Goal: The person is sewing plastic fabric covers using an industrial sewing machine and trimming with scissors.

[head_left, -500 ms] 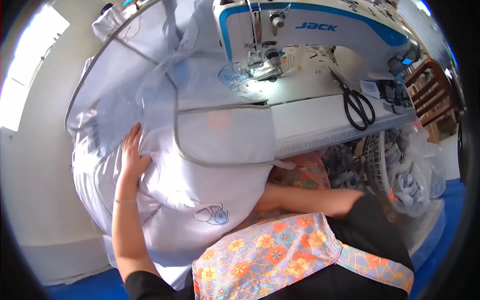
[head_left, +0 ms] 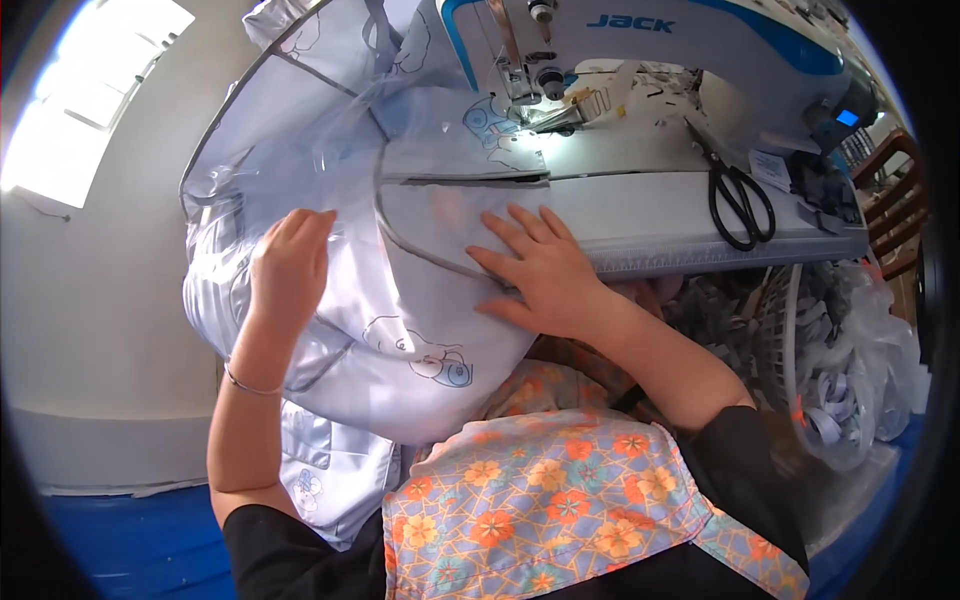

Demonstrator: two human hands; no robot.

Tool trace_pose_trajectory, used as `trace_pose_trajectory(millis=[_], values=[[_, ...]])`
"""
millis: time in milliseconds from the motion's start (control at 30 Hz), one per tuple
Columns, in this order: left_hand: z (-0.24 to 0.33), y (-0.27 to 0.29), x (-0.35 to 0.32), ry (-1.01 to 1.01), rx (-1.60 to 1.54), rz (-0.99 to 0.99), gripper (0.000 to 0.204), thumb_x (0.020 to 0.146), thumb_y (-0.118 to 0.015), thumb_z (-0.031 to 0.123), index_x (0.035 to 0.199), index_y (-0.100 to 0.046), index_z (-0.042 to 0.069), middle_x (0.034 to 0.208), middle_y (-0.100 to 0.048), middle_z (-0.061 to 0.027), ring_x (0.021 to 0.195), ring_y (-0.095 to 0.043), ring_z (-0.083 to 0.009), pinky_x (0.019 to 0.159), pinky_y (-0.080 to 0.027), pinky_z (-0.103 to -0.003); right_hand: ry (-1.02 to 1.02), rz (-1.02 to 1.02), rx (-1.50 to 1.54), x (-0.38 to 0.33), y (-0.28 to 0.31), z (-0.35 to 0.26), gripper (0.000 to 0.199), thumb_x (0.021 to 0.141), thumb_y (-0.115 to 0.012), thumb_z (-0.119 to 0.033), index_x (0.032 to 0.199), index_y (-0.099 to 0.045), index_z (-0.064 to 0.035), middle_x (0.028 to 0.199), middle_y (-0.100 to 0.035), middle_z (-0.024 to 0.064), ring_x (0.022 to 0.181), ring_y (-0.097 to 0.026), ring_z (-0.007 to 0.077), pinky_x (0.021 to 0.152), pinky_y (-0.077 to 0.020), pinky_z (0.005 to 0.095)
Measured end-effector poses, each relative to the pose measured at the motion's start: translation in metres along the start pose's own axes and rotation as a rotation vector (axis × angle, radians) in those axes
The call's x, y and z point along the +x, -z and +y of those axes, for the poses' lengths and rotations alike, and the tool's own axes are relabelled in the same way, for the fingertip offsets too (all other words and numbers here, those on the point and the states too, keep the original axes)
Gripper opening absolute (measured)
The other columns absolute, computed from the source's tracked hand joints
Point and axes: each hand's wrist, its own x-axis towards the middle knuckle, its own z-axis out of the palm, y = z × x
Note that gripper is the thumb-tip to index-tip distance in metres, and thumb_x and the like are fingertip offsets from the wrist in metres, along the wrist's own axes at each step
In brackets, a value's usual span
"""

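The right hand [head_left: 540, 270] lies flat, fingers spread, palm down on the pale blue fabric [head_left: 400, 300], its fingertips just short of the grey-piped edge of a panel [head_left: 440, 215] that rests at the table's front edge. The left hand [head_left: 290, 265] has its fingers together and curved, pressed against the bulging side of the same fabric, gripping nothing that shows; a thin bracelet [head_left: 245, 385] circles its wrist. The fabric hangs in a heap below both hands, down to the flowered apron [head_left: 540, 510], and runs up beyond the fingertips to the needle of the sewing machine [head_left: 640, 40]. Right of the right fingers, well apart, black scissors [head_left: 740, 195] lie on the white table [head_left: 640, 215]. Further right and lower, a basket [head_left: 790, 340] holds scraps.
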Motion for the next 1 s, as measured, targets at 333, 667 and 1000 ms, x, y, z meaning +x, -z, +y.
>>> trace_pose_trajectory(millis=[333,667,1000], values=[[0.156,0.085,-0.007,-0.094,-0.995,-0.970,0.012,0.092,-0.061,0.009,0.102,-0.066,0.005,0.090,-0.068,-0.0130,0.081,-0.068,-0.0333,0.073,-0.055,-0.039,-0.047,0.022,-0.051,0.010,-0.009,-0.008,0.055,0.083,-0.073,-0.038,0.131,-0.063,-0.0116,0.147,-0.049,0.0173,0.138,-0.042,0.0412,0.116,-0.0288,0.0558],[0.150,0.024,0.042,-0.463,-0.580,-1.534,0.023,0.099,-0.056,0.020,0.108,-0.065,0.002,0.103,-0.070,-0.0165,0.094,-0.066,-0.0341,0.084,-0.053,-0.041,-0.527,-0.212,1.522,-0.050,-0.013,0.012,0.026,0.095,-0.059,-0.014,0.114,-0.068,0.0003,0.125,-0.067,0.0094,0.114,-0.061,0.0217,0.094,-0.0482,0.0332],[0.133,-0.148,0.062,-0.094,0.074,-0.129,0.053,0.092,-0.053,0.022,0.141,-0.049,0.001,0.142,-0.055,-0.0149,0.133,-0.051,-0.0255,0.116,-0.029,-0.055,-0.476,-0.214,1.346,-0.056,0.020,0.018,0.010,0.092,-0.065,-0.007,0.096,-0.073,-0.0007,0.101,-0.073,0.0095,0.099,-0.067,0.0239,0.092,-0.0510,0.0382]])
